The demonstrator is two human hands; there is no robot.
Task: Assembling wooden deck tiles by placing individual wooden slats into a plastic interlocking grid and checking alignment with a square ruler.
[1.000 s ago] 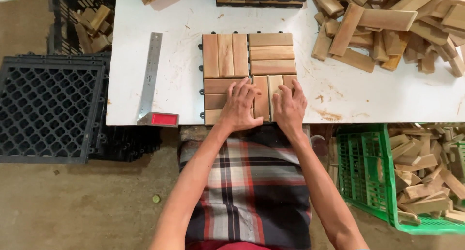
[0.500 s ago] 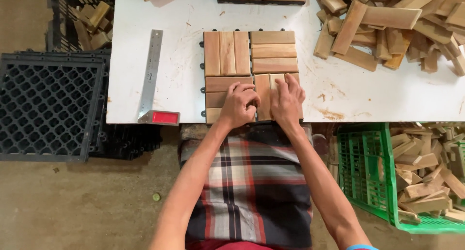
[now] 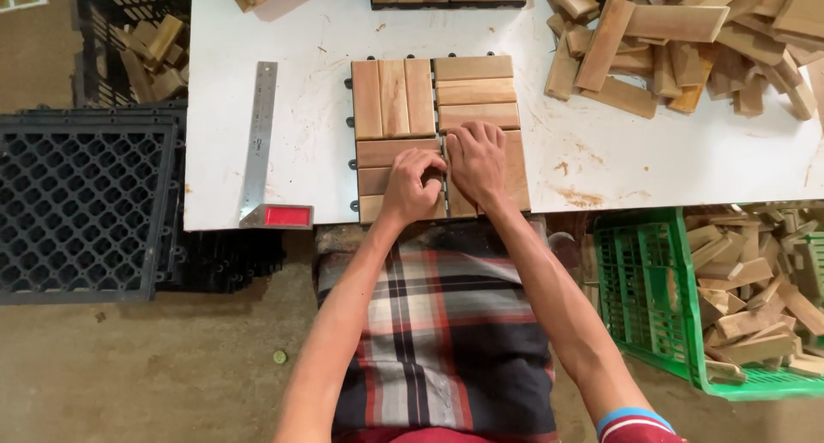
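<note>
On the near edge of the white desk (image 3: 257,31) lies a square wooden tile (image 3: 403,100) made of short slats set in four blocks, two with slats running away from the person and two with slats running across. Both hands rest on its near half. The left hand (image 3: 412,185) is curled over the lower left block where it meets the lower right one, fingers bent down onto the wood in a narrow grip; whether they pinch a slat or only press on it cannot be told. The right hand (image 3: 476,161) lies just beside it, touching it, palm down with fingers spread flat over the lower right block, grasping nothing.

Left of the tile, well apart from the hands, a metal square (image 3: 260,142) with a red handle lies along the desk. A heap of loose wooden slats (image 3: 687,31) covers the far right of the desk. Beside the desk on the floor stand a stack of black plastic grids (image 3: 77,203) to the left and a green crate (image 3: 644,297) holding wood offcuts to the right.
</note>
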